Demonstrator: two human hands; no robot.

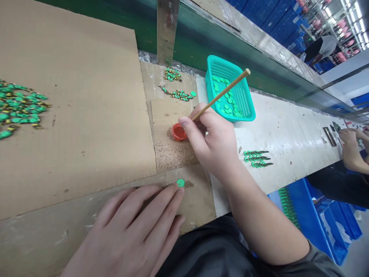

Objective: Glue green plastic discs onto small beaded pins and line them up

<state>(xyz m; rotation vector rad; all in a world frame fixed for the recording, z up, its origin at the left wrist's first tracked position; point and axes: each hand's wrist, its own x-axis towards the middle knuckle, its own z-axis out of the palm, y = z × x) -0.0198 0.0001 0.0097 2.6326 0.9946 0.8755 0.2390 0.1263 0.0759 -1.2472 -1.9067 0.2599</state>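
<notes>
My right hand [216,140] is closed around a thin wooden stick [223,93], pinched between thumb and fingers. The stick slants up to the right, and its lower end is hidden by the hand beside a small red cup [179,132]. Below the cup, a round green disc [180,182] with small holes lies on the brown board. My left hand [138,227] rests palm down with its fingers stretched out, fingertips touching the disc's lower edge. Many tiny glossy specks [173,154] cover the cardboard piece [161,111] under the cup.
A teal basket [249,102] holds green discs. Small green-and-black pieces lie in piles [180,95] behind the cup and on the large cardboard sheet [95,100]. Three rows of green pieces [258,158] lie on the right. A co-worker's hands [353,144] are farther along the bench.
</notes>
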